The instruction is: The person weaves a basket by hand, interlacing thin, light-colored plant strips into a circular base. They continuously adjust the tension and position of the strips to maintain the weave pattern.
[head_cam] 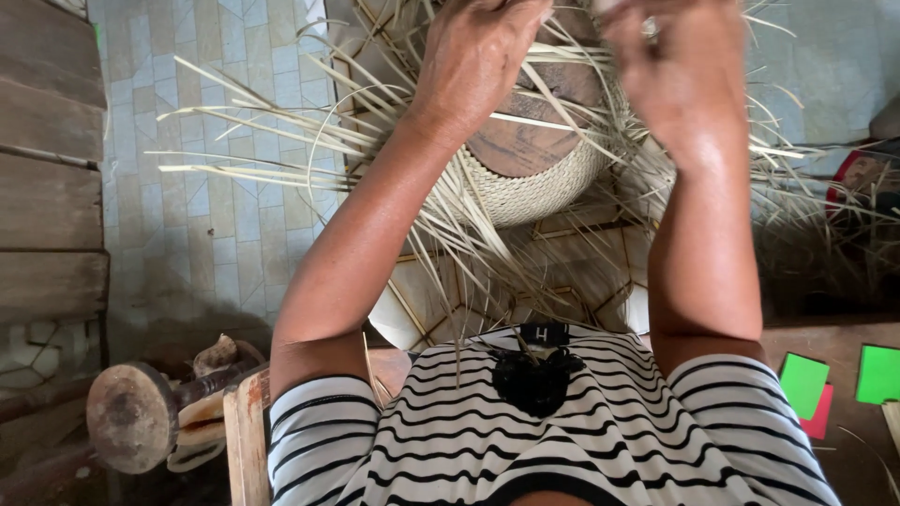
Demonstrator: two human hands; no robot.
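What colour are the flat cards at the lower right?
Two green cards, one red card beneath; the head view shows them.

pale tiled floor, wooden planks

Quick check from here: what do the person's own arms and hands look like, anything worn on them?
Both forearms are bare. Short black-and-white striped sleeves cover the upper arms. The right hand has a ring on one finger; the left hand shows no ring or glove.
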